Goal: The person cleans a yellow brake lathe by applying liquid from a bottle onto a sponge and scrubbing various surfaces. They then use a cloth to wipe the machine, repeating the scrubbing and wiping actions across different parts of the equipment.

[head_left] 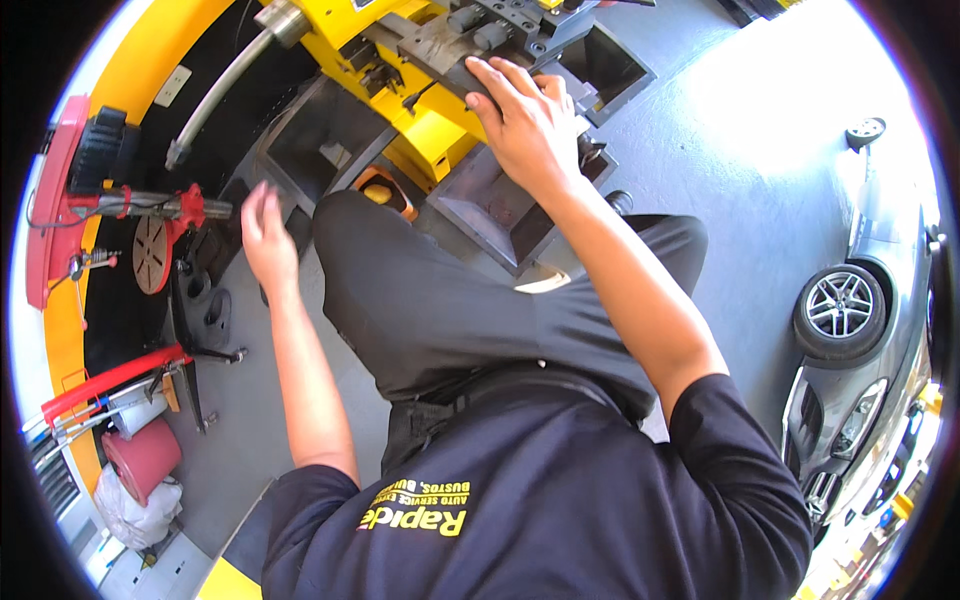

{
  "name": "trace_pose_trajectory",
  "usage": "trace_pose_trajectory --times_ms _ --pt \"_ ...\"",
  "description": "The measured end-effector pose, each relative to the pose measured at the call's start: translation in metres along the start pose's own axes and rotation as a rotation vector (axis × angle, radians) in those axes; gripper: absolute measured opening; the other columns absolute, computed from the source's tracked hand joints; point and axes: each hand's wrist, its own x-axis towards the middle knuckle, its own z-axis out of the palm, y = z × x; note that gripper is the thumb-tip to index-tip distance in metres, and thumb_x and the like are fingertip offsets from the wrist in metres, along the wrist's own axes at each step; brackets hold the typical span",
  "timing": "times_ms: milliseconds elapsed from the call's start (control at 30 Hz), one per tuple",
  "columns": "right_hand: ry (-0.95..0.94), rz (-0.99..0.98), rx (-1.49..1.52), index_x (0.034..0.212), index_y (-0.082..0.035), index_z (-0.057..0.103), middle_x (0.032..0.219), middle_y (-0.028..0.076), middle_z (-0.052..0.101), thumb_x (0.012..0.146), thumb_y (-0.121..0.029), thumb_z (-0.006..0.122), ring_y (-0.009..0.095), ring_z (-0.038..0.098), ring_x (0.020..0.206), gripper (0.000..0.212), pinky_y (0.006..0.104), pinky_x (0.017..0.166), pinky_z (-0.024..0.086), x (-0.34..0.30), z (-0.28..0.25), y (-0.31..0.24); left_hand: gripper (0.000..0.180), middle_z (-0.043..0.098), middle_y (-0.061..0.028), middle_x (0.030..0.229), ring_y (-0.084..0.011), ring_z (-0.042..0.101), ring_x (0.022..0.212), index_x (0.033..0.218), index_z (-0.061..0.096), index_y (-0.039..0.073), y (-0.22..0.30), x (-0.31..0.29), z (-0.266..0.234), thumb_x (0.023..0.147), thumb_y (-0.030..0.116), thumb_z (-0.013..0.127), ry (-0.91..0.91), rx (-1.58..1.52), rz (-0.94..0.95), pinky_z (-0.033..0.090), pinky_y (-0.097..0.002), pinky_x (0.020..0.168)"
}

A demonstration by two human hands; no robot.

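Observation:
My right hand (527, 125) lies palm down with spread fingers on the dark steel slide (440, 50) of a yellow machine (435, 120). It grips nothing that I can see; part of the metal under the palm is hidden. Out to the left, my left hand (270, 240) hangs in the air beside my knee, fingers stretched out and nothing in them. Below the machine is a dark metal tray (490, 205) with sloped walls, and another dark bin (325, 145) is between my left hand and the yellow frame.
At the left stand a red drill press (60, 200) and a dark red cylinder (143, 458). A flexible grey hose (215, 100) curves down from the machine's upper left. An orange container (388, 188) sits by my knee. On the right a grey car (850, 390) is parked on the grey floor.

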Motion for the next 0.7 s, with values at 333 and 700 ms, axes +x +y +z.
trace_pose_trajectory --times_ms 333,700 --pt "-0.268 0.036 -0.130 0.156 -0.014 0.062 0.164 0.018 0.051 0.094 -0.022 0.069 0.043 0.061 0.118 0.063 0.0505 0.107 0.052 0.003 -0.006 -0.024 0.033 0.073 -0.0167 0.138 -0.0384 0.069 0.127 0.130 0.073 0.000 0.172 -0.035 0.150 0.098 0.005 0.064 -0.495 0.203 0.511 0.054 -0.0463 0.111" --pt "-0.485 0.237 0.388 0.155 0.009 0.052 0.166 0.029 0.040 0.090 -0.011 0.073 0.044 0.062 0.137 0.072 0.0480 0.115 0.052 0.025 -0.033 -0.009 0.034 0.074 -0.0120 0.130 -0.0340 0.072 0.118 0.125 0.075 0.003 0.184 -0.006 0.176 0.095 0.020 0.078 -0.489 0.488 0.517 0.054 -0.0457 0.098"
